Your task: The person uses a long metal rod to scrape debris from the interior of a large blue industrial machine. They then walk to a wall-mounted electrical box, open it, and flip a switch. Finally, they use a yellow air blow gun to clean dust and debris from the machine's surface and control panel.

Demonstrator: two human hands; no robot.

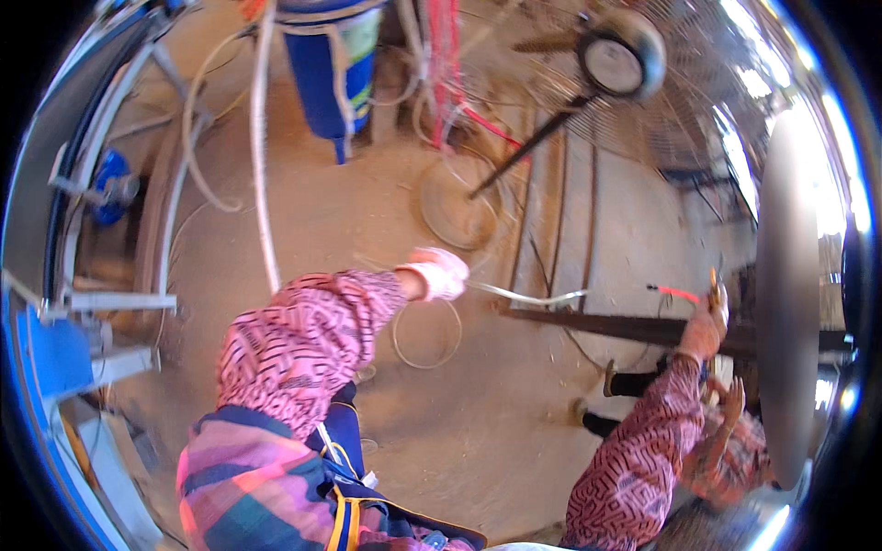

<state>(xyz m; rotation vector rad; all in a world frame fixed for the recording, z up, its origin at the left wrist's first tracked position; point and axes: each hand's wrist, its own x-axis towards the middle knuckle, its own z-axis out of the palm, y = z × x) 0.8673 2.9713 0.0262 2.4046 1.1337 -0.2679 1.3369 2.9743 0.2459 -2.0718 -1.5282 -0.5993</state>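
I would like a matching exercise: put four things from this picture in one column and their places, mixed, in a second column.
Things:
1. blue barrel
2. fan
3. left hand
4. right hand

Places:
A. top right
B. on a thin pale hose near the centre
C. beside the large grey disc at the right
D. top centre, on the dusty floor

Pairs: 1-D, 2-A, 3-B, 4-C

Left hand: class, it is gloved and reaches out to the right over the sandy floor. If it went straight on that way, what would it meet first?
The left hand already grips a pale hose. Going on rightward, it would probably first meet the dark beam, though depth is unclear in this view.
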